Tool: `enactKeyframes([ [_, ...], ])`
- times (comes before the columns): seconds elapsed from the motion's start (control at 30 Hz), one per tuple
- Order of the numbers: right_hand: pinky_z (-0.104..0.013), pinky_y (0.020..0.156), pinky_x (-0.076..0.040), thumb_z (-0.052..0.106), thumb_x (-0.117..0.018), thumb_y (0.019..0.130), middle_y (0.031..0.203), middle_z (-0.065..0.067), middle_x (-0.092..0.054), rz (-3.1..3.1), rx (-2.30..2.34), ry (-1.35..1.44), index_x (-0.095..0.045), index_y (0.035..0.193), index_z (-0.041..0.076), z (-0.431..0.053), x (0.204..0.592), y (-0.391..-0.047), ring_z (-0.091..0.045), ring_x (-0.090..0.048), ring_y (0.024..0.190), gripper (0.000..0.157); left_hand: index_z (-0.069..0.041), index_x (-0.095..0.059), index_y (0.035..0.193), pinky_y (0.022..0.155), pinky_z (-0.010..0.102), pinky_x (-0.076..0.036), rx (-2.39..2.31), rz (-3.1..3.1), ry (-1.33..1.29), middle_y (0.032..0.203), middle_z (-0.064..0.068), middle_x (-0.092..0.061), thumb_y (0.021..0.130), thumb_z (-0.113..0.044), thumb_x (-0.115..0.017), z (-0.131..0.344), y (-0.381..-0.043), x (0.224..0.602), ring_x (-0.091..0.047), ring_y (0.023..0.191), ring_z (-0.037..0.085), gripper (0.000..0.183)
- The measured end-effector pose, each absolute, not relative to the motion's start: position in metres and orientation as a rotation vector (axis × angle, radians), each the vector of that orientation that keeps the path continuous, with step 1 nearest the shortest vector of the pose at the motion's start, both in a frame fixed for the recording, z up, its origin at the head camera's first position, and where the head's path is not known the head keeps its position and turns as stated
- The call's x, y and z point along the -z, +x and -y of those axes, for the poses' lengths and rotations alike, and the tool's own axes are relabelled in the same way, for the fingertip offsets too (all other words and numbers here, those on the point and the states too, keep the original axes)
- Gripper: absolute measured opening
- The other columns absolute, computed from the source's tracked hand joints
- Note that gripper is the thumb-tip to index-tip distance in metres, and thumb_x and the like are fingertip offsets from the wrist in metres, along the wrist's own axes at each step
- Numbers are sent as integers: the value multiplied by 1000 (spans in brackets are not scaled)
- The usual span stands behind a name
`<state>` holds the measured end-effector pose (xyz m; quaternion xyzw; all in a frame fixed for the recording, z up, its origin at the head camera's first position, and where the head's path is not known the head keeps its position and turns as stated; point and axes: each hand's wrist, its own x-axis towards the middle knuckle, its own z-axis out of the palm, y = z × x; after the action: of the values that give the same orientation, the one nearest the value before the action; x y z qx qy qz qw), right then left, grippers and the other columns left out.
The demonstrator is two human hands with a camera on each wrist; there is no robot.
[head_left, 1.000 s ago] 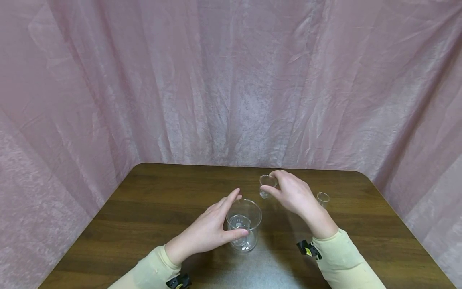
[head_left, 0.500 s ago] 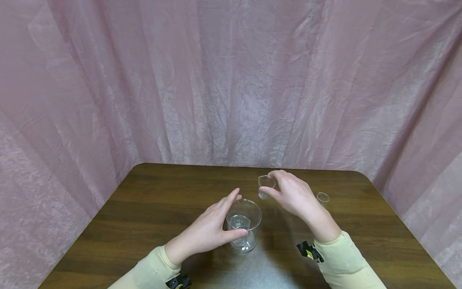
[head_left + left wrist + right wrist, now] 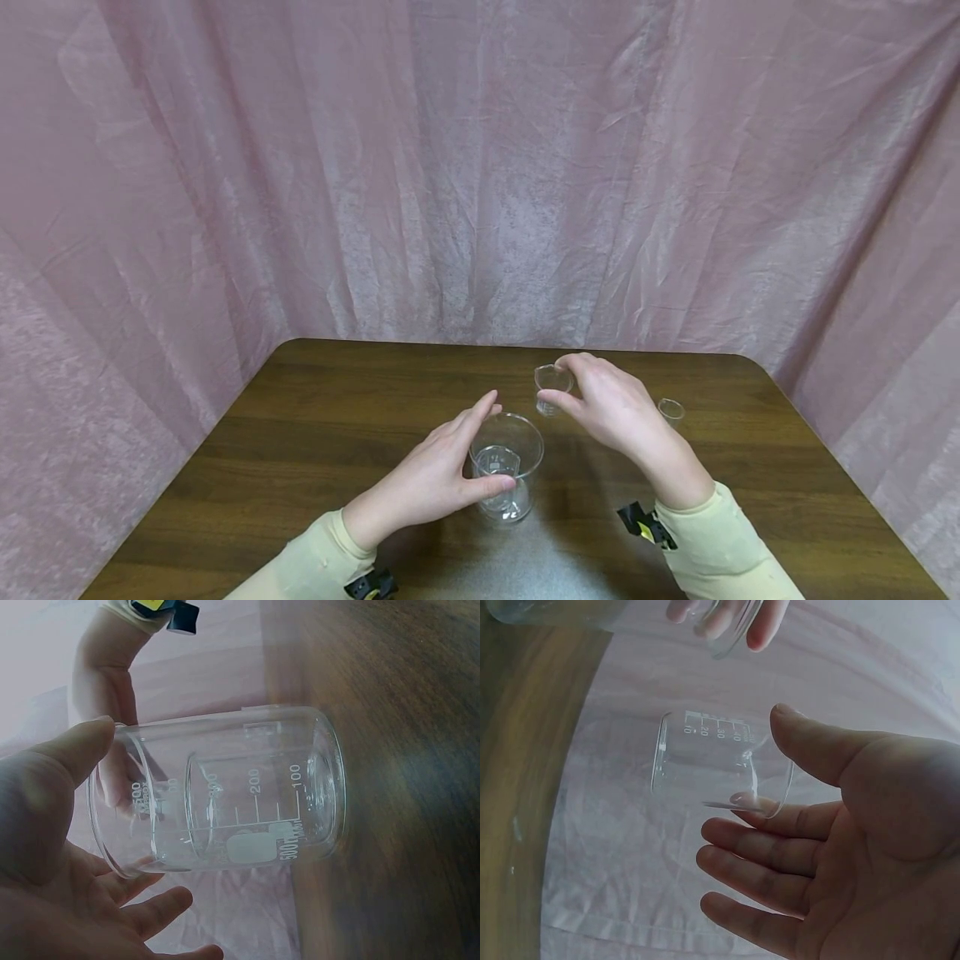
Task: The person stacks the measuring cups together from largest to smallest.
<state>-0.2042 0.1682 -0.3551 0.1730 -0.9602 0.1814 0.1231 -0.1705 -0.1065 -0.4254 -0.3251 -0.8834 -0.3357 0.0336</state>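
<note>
My left hand [image 3: 431, 475] holds a large glass beaker [image 3: 531, 471] near its rim, thumb on the near side and fingers on the far side. The beaker stands upright on the table and has white volume marks in the left wrist view. A smaller beaker [image 3: 497, 461] sits inside it. Farther back and to the right, my right hand [image 3: 611, 400] pinches a small spouted beaker [image 3: 720, 765] at its rim between thumb and index finger, the other fingers extended. This beaker is upright, with nothing visible inside, and appears raised off the table.
Another small glass vessel [image 3: 671, 410] stands right of my right wrist, its lower part partly hidden by the forearm. The dark wooden table [image 3: 337, 400] ends at a rounded back edge. Pink curtains [image 3: 480, 167] hang behind and at both sides.
My right hand has shifted very slightly left with the small beaker. The left hand and the large beaker have stayed in place.
</note>
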Motion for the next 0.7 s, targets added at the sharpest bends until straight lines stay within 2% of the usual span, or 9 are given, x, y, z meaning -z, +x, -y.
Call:
enactKeyframes([
  [0.7, -53, 87, -59, 46, -82, 100, 120, -6, -76, 2770, -524, 543, -73, 133, 7, -167, 345, -190, -26, -71, 107, 52, -15, -19, 178, 122, 63, -39, 1033, 2717, -999, 169, 5, -49, 97, -53, -84, 106, -170, 425, -50, 151, 33, 110],
])
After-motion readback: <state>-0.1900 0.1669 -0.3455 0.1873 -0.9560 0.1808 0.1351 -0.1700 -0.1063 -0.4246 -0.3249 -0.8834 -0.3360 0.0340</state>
